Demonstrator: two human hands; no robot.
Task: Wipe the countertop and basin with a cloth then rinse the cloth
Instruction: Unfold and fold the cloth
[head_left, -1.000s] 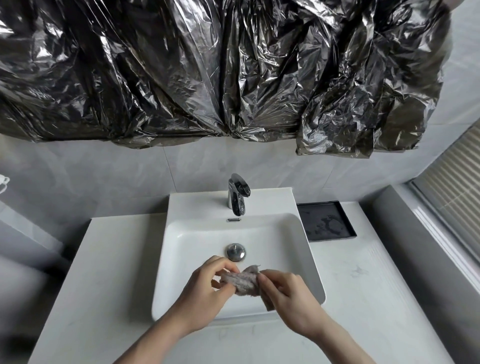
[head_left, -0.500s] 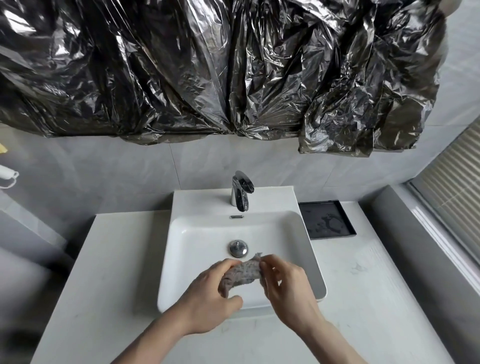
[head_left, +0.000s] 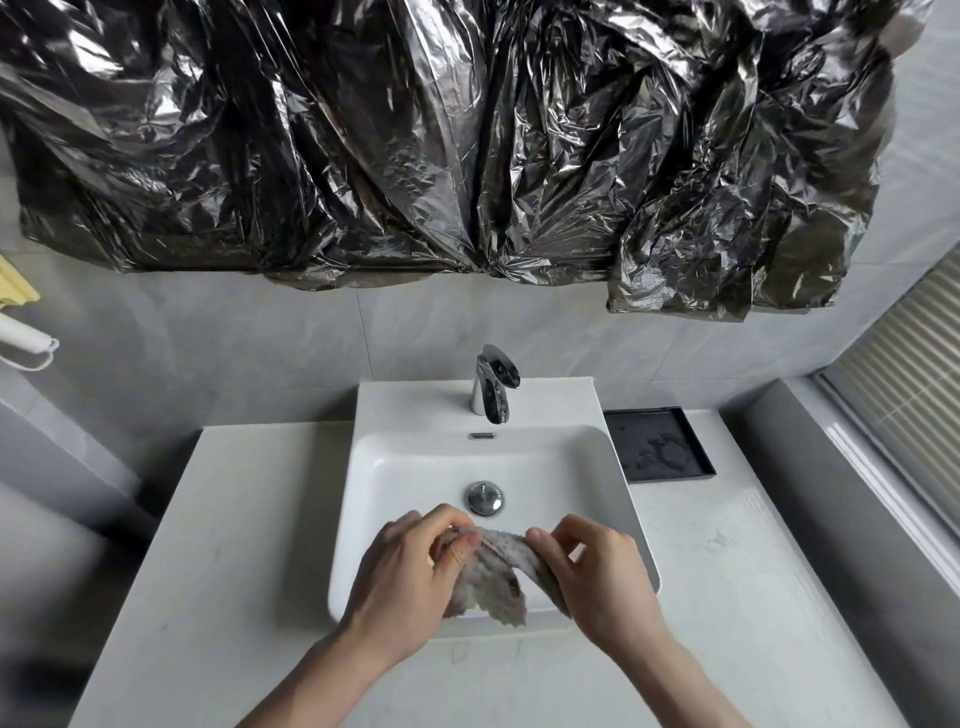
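Note:
A small grey speckled cloth (head_left: 491, 577) hangs spread between both hands over the front of the white basin (head_left: 415, 467). My left hand (head_left: 410, 577) pinches its left top edge between thumb and fingers. My right hand (head_left: 597, 577) pinches its right top edge. The cloth's lower part droops toward the basin's front rim. A chrome faucet (head_left: 496, 384) stands at the back of the basin, no water running. The round chrome drain plug (head_left: 484, 498) shows just beyond the hands. The white countertop (head_left: 249, 519) lies on either side of the basin.
A black tray (head_left: 657, 441) with wet marks sits on the countertop right of the basin. Crumpled black plastic sheeting (head_left: 441, 140) covers the wall above. A grey ledge and window blinds (head_left: 904, 395) run along the right. A white fixture (head_left: 23, 338) sticks out at far left.
The bunched cloth has been pulled open between my hands, which moved apart. The cloth now hangs spread instead of being squeezed into a wad.

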